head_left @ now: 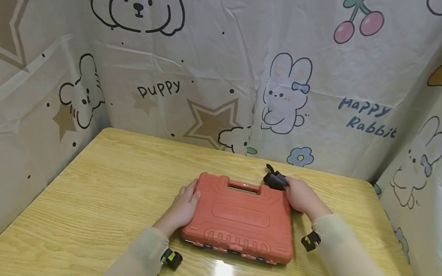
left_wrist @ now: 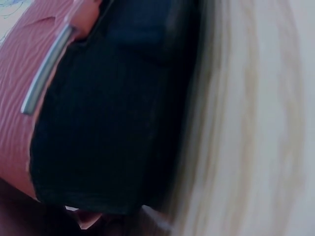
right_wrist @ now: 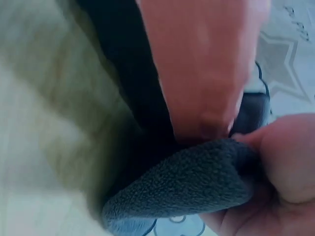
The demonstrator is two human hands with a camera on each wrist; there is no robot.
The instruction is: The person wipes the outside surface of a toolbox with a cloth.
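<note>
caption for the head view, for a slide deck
Red case, left grip touching its left side, right grip holding a dark cloth at the case's far right corner.

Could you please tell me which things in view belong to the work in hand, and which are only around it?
In the work:
- red plastic carrying case, its side touched by the left hand
- dark grey fleecy cloth, held by the right hand

Only around:
- wood-grain table
- printed fabric backdrop
- black wrist cameras
</note>
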